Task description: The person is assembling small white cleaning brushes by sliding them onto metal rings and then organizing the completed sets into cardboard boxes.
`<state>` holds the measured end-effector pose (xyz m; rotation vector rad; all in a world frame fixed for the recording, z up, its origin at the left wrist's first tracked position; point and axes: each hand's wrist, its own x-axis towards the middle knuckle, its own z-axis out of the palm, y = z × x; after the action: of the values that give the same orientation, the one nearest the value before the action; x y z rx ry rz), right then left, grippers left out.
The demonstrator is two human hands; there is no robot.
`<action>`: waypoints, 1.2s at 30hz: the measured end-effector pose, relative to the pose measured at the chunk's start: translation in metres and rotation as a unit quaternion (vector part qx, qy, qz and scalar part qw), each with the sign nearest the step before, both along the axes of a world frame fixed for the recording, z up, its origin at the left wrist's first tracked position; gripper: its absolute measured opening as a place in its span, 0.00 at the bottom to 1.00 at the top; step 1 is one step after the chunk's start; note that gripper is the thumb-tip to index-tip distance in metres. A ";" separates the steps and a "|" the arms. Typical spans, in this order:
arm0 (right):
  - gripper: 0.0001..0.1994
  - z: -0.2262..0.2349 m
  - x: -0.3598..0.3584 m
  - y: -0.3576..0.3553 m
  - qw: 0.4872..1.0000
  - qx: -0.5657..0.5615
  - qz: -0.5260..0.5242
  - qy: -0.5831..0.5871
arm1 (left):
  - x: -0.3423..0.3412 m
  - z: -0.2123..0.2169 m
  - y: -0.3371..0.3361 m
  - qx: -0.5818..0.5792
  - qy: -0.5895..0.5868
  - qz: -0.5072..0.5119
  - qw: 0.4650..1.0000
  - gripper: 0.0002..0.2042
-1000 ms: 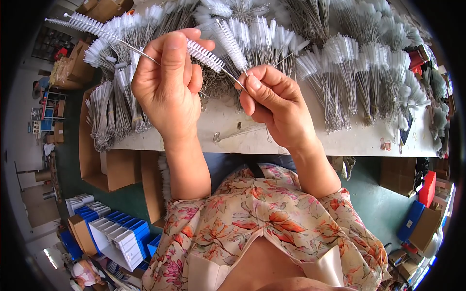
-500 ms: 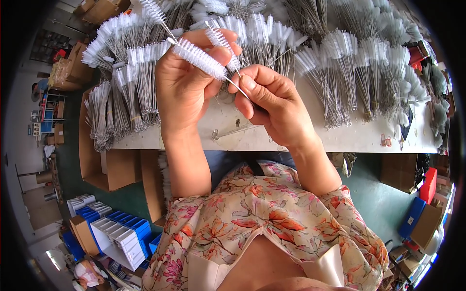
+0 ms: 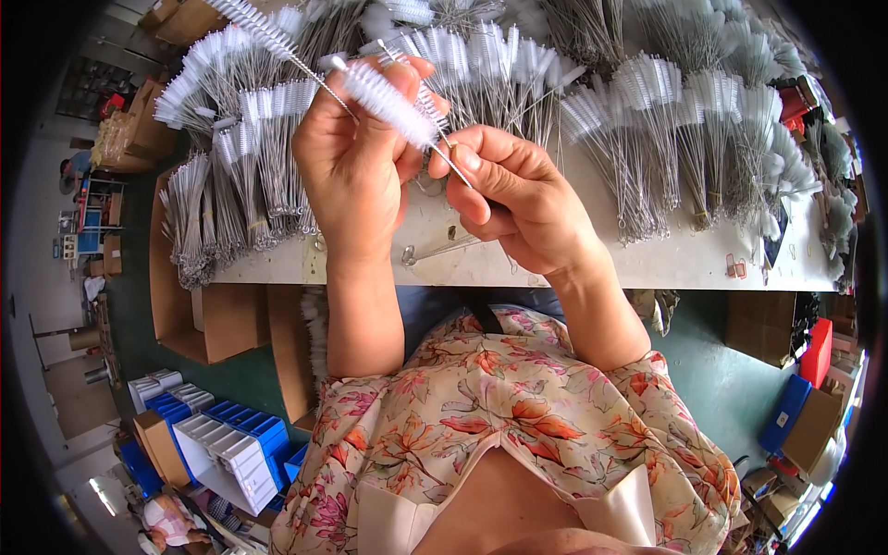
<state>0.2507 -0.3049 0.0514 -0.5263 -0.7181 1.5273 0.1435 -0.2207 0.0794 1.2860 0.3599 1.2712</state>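
toward eleven o'clock, the left hand (image 3: 354, 180) curls its fingers round a slim brush (image 3: 254, 28) aimed at ten; right of it, a fuller brush (image 3: 388, 106) lies along ten-to-four, bristles before the left thumb, its four o'clock stem pinched by the nearer right hand (image 3: 518, 190).

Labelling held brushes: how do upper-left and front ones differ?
The upper-left brush looks slimmer; the front brush looks fuller.
The upper-left brush runs off the picture's top; the front brush's tip shows.
The upper-left brush's stem runs down to the left hand; the front brush's runs to the right hand.
Both have white bristles and wire stems.
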 end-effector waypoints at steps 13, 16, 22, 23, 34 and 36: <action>0.13 -0.015 -0.009 0.002 0.965 0.031 0.101 0.239 | -0.005 0.003 -0.003 0.018 -0.025 0.033 0.999 0.05; 0.12 -0.015 -0.011 0.001 0.985 0.017 0.056 0.162 | -0.003 0.000 -0.001 0.071 -0.002 0.076 0.995 0.05; 0.10 -0.008 -0.012 0.004 0.998 0.004 0.025 0.052 | -0.009 0.004 -0.002 -0.002 -0.050 0.036 0.998 0.04; 0.10 -0.008 -0.012 0.003 0.998 0.004 0.026 0.052 | -0.010 0.005 -0.001 -0.023 -0.072 0.031 0.997 0.05; 0.12 -0.009 -0.025 0.000 0.960 0.035 -0.209 -0.186 | -0.014 -0.008 -0.005 0.034 0.099 0.040 0.994 0.06; 0.12 -0.009 -0.020 -0.003 0.970 0.023 -0.170 -0.171 | -0.015 -0.007 -0.003 0.022 0.098 0.017 0.995 0.07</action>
<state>0.2311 -0.3076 0.0427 -0.8457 -0.8748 1.1086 0.1282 -0.2237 0.0720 1.4524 0.4964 1.1896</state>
